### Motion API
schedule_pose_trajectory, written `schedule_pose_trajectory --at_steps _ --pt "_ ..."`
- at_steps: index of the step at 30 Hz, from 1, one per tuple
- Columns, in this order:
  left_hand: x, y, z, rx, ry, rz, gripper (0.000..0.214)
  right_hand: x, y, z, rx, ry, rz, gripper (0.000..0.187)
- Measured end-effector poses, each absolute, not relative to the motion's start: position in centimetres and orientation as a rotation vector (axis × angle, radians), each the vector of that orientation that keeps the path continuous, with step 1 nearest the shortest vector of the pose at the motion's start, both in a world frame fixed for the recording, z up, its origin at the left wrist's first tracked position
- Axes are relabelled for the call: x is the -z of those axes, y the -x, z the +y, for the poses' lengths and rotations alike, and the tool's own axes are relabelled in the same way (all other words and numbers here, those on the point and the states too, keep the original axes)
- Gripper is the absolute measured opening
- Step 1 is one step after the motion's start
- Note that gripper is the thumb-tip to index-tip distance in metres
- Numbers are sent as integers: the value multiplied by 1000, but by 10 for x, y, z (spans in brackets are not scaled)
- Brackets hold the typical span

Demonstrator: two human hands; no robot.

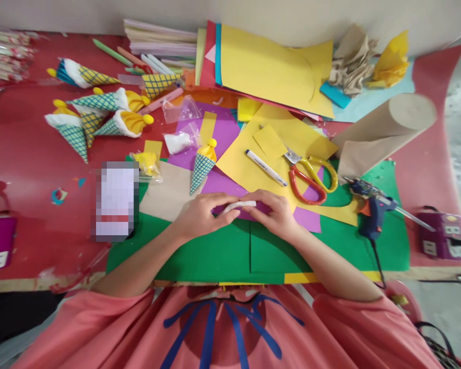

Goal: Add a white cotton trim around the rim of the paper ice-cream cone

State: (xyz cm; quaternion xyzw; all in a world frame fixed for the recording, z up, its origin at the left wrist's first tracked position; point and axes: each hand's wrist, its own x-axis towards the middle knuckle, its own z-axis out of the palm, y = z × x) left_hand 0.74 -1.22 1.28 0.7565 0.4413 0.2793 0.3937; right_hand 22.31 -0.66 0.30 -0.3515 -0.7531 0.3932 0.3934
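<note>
White strip (238, 204), narrow and slightly curved: pinched between left hand (203, 212) and right hand (273, 211), just above the sheets at the near middle of the surface (23, 143). Contents, left to right:

Cone group (72, 134), lattice-patterned, white-trimmed, yellow-topped: lying at far left.
Phone-like object (115, 200): blurred, detail not legible.
Yellow-filled packet (148, 163), clear: just beyond the brown sheet (169, 197).
White-filled packet (179, 142), clear: farther back, near the purple sheet (307, 220).
Left hand: closed on the strip's left part, thumb on the near side.
Single cone (203, 166): just beyond the left hand, tip toward the near edge, apart from the strip.
Right hand: closed on the strip's right part; fingertips close to those opposite.
Marker (266, 167), capped end not certain: on yellow sheets, beyond the right hand.
Scissors (294, 158), red and yellow handles: lying beside the marker.
Glue gun (376, 212), blue: at right on the green sheet (207, 256).

Step in hand, by judgement: shaping or folding of the strip, two-handed. Next move, by judgement: calling for light, even finger pressure at both ends, against twisting.
</note>
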Motion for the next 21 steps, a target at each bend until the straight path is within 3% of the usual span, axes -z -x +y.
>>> schedule_pose_trajectory --at_steps 5,10,14,21 --pt "-14 -7 -9 -601 -1702 1140 33 -4 -224 -8 -990 887 -1898 15" --pt "-18 -8 -6 -601 -1498 1093 27 -5 -223 -8 -1026 891 -1850 43" --pt "-19 -7 -5 -576 -1403 1041 28 -5 -223 -8 -1019 875 -1890 20" --pt "-20 -7 -4 -496 -1315 1005 29 -4 -222 -10 -1042 849 -1925 19"
